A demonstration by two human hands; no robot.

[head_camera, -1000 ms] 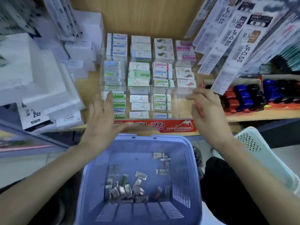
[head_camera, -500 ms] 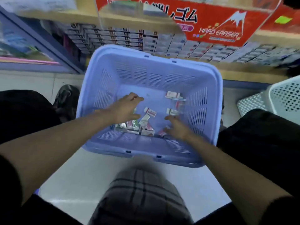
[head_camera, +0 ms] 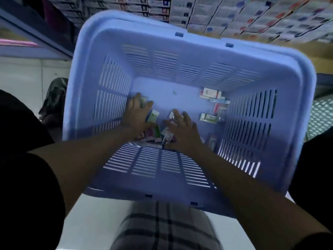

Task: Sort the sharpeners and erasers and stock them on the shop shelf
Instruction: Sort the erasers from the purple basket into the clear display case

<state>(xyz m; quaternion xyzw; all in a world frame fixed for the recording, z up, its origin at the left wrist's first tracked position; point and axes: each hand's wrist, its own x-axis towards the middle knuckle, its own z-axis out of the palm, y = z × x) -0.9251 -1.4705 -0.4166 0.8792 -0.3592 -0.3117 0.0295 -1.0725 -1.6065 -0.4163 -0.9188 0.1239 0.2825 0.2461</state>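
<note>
A lilac slotted plastic basket stands on the floor below me, and both my hands are down inside it. A pile of small wrapped eraser packs lies at the near side of its bottom. My left hand is over the left end of the pile, with a pale pack pinched between thumb and fingers. My right hand lies with spread fingers on the right end of the pile, a white pack at its fingertips. Loose packs lie at the basket's far right.
Rows of boxed stock fill the low shelf beyond the basket. A white perforated basket stands at the right edge. My plaid-clad knee is just in front of the basket, over pale floor.
My hands left the eraser display on the shelf and dropped into the basket. My view tilted down and closer, and both hands now work in the pile of packs.
</note>
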